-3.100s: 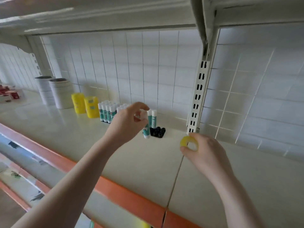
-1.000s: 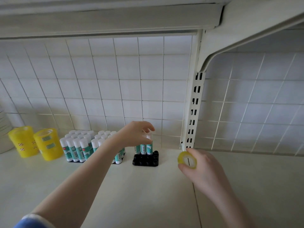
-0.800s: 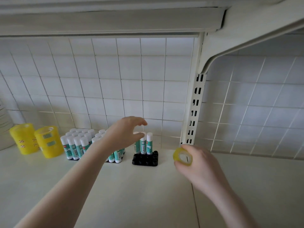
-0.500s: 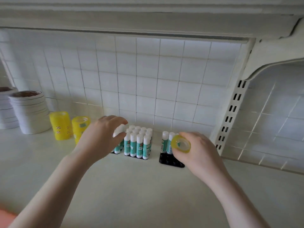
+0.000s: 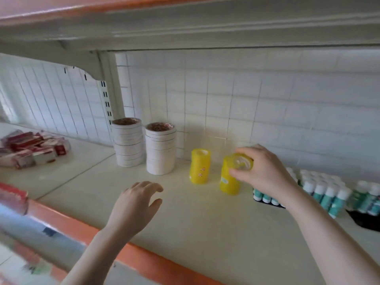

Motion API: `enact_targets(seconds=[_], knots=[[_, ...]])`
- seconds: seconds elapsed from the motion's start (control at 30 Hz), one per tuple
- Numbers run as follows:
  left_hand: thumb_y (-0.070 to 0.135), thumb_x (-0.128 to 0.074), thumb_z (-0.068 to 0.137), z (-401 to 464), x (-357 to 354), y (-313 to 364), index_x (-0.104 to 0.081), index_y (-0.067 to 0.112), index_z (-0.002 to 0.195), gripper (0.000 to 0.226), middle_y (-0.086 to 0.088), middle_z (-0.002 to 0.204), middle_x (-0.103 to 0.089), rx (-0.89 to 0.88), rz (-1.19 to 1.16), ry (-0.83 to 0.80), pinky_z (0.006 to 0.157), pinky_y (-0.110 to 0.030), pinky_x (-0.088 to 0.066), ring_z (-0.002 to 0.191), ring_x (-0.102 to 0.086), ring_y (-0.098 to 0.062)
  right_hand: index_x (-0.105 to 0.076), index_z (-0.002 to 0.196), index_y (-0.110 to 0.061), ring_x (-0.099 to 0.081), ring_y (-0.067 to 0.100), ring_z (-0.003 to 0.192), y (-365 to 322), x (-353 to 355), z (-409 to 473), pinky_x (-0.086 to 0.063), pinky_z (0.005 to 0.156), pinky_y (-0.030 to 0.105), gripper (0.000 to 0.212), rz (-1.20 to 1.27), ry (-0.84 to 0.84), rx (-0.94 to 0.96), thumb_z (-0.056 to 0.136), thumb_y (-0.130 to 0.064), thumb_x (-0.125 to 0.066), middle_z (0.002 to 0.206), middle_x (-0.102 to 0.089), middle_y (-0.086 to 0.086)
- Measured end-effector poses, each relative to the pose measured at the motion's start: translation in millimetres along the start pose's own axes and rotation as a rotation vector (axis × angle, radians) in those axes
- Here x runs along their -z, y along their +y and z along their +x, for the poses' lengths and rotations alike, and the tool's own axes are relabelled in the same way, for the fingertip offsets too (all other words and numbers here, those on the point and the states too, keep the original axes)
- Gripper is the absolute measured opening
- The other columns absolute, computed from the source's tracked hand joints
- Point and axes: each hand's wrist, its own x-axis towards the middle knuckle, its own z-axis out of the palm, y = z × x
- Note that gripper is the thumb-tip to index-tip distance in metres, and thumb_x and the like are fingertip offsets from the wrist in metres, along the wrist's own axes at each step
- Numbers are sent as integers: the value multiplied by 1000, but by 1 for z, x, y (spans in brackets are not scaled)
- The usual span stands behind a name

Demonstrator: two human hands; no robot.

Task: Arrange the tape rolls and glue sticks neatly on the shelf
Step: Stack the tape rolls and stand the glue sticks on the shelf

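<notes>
Two yellow tape stacks stand on the shelf (image 5: 205,223) near the back wall: the left yellow stack (image 5: 199,166) is fully visible, while the right yellow stack (image 5: 229,182) has its top hidden by the right hand (image 5: 265,171), which pinches a small yellow tape roll (image 5: 241,163) at the stack's top; whether the roll touches it is unclear. Left hand (image 5: 134,206) hovers over the shelf, fingers loosely spread, holding nothing. Glue sticks (image 5: 322,190) at right are partly blocked by the right forearm and cut off at the frame edge, two white tape stacks (image 5: 144,147) sit further left, and red boxes (image 5: 30,149) at far left are blurred.
</notes>
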Motion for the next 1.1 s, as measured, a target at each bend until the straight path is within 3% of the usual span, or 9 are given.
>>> enact_targets(seconds=[0.23, 0.5, 1.1], knots=[[30, -52, 90, 14, -19, -39, -59, 29, 117, 27, 11, 122, -57, 55, -91, -100, 89, -27, -40, 114, -50, -12, -55, 129, -20, -52, 22, 114, -40, -44, 61, -39, 91, 26, 57, -58, -123, 59, 75, -30, -72, 123, -57, 5], [31, -48, 91, 19, -36, -43, -61, 30, 112, 25, 13, 116, -59, 13, -152, -98, 87, -26, -40, 109, -51, -13, -51, 133, -18, -52, 19, 118, -38, -62, 103, -39, 93, 24, 62, -121, -261, 6, 75, -30, -72, 133, -55, 3], [35, -48, 92, 19, -35, -45, -59, 33, 113, 24, 18, 117, -55, -6, -183, -95, 90, -19, -34, 112, -48, -7, -57, 128, -17, -55, 19, 112, -21, -74, 109, -44, 95, 31, 56, -68, -322, -8, 77, -33, -74, 125, -60, 4]])
